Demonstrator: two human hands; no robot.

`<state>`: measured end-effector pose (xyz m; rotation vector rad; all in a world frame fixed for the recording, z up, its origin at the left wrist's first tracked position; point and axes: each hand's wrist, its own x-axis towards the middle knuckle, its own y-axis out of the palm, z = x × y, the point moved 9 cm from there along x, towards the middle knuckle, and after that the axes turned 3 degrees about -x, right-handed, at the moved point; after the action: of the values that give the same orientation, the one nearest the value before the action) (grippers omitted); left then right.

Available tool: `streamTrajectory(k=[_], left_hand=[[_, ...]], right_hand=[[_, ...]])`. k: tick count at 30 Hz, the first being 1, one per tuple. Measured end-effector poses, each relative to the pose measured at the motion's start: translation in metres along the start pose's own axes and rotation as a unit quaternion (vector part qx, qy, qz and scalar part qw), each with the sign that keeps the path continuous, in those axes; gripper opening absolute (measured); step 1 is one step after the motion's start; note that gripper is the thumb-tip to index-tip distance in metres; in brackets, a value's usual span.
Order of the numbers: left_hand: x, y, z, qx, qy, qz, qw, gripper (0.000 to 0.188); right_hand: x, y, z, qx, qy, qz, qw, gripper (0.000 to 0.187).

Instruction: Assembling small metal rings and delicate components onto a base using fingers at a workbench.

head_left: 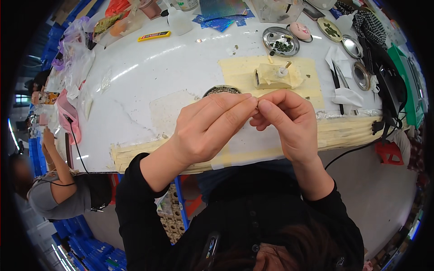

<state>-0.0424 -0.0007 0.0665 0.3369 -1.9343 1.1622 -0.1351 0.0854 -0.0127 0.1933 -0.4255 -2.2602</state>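
Above the table's near edge, my left hand (203, 128) and my right hand (291, 122) meet with fingertips pinched together. Whatever sits between the fingertips is too small and covered to name; only a tiny brownish bit shows. Just behind my left hand lies a round dish (222, 89) of small brownish pieces, partly hidden by the fingers. Beyond my right hand stands a tape-wrapped block (266, 80) with a small white nozzle or cup on top. It rests on a yellowish taped sheet (235, 67).
A round metal dish (281, 41) holds small dark green pieces. Tweezer-like tools (338, 86) lie on white tissue at right. A yellow box (154, 36) and a white squeeze bottle (180, 21) are at the back. Another person (58, 189) sits at left.
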Motion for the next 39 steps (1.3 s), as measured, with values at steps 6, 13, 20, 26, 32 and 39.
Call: streamTrajectory(k=[6, 13, 20, 26, 32, 39], left_hand=[[-0.002, -0.001, 0.008, -0.044, -0.059, -0.017, 0.997, 0.028], [-0.002, 0.0, 0.015, -0.087, -0.09, -0.027, 0.992, 0.025], [-0.003, -0.001, 0.019, -0.107, -0.105, -0.033, 0.988, 0.024], [-0.001, 0.001, 0.015, -0.089, -0.096, -0.024, 0.991, 0.022], [0.0, 0.0, 0.019, -0.092, -0.125, -0.038, 0.987, 0.018], [-0.003, 0.0, 0.025, -0.107, -0.155, -0.028, 0.982, 0.02]], right_hand=[[0.001, 0.001, -0.012, 0.081, 0.043, 0.016, 0.996, 0.014], [0.003, 0.004, -0.012, 0.092, 0.056, 0.031, 0.994, 0.014], [0.005, 0.005, -0.009, 0.057, 0.041, 0.028, 0.997, 0.012], [0.001, 0.002, 0.013, -0.12, -0.1, -0.022, 0.987, 0.006], [-0.011, 0.007, 0.036, -0.297, -0.269, -0.072, 0.913, 0.012], [-0.024, 0.018, 0.051, -0.422, -0.371, -0.079, 0.823, 0.018]])
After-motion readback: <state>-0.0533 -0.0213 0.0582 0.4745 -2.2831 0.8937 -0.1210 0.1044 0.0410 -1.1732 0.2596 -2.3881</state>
